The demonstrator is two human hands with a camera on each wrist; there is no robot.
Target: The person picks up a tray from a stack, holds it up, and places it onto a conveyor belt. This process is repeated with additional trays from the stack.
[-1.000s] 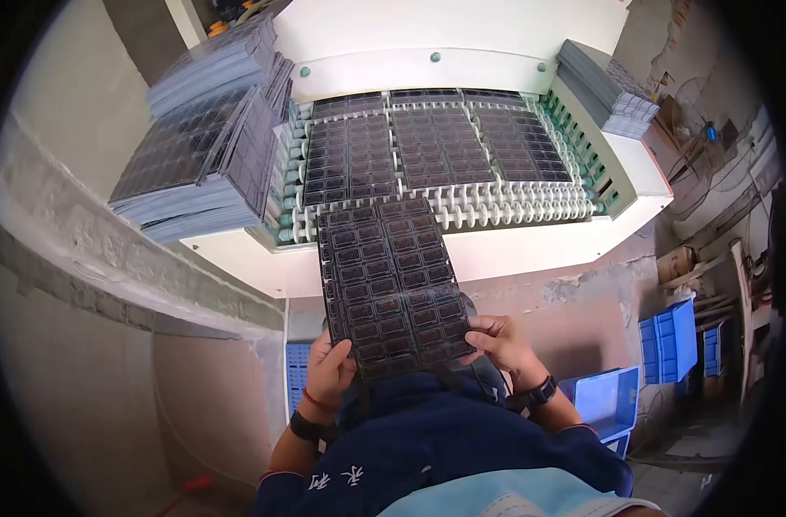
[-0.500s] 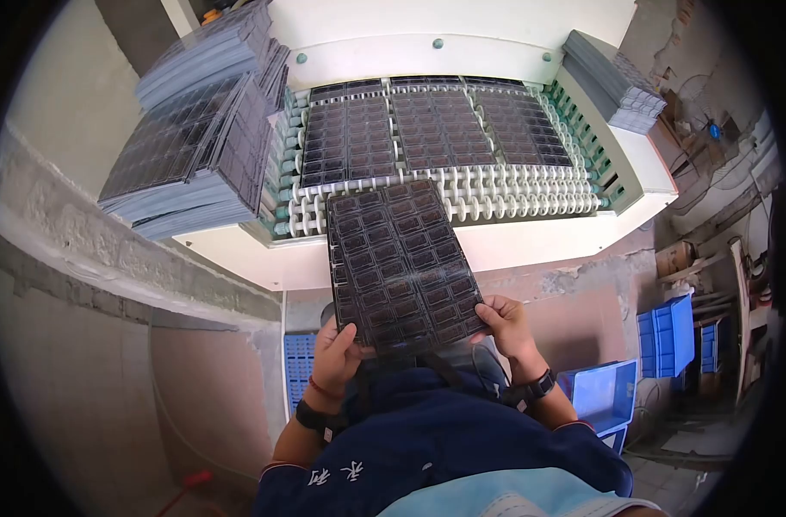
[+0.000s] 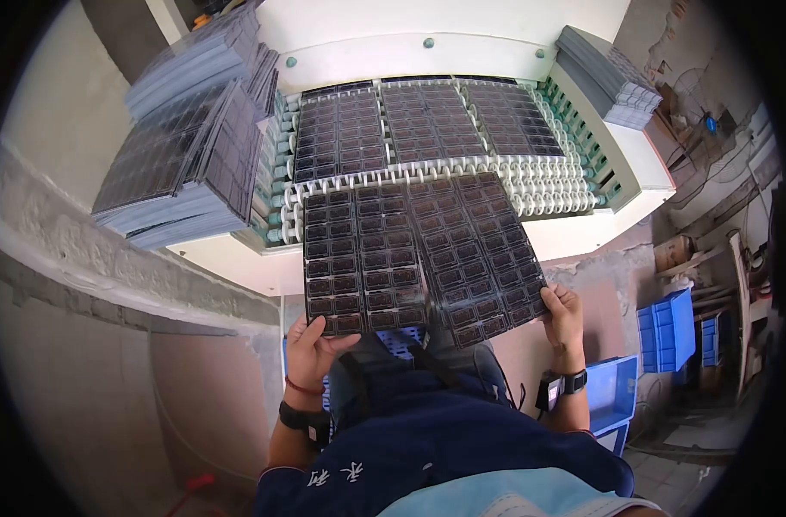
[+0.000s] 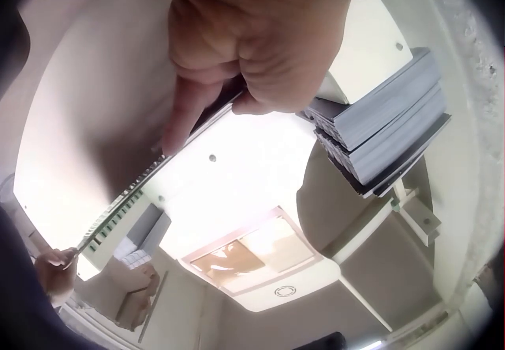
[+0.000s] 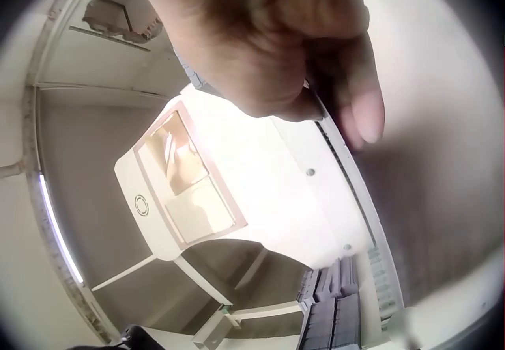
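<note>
Two dark gridded panels are held side by side in front of the rollers, fanned apart at their near ends. The left hand [image 3: 313, 351] pinches the near left corner of the left panel [image 3: 332, 258], thumb on top. At the near right edge of the right panel [image 3: 475, 258], the right hand [image 3: 565, 320] grips with its thumb above. Their far ends meet or overlap near the roller bed's front edge. In the left wrist view, the left hand [image 4: 252, 42] holds a thin panel edge; in the right wrist view, the right hand [image 5: 276, 42] does likewise.
Several similar panels [image 3: 427, 125] lie on the white rollers [image 3: 548, 196] of a white machine [image 3: 358, 52]. Tall panel stacks [image 3: 173, 211] stand at the left, another stack [image 3: 608, 82] at the right. Blue crates [image 3: 667, 332] sit at the lower right.
One visible panel has become two, spread apart sideways. The right hand has moved right with one, while the left hand has shifted slightly left with the other.
</note>
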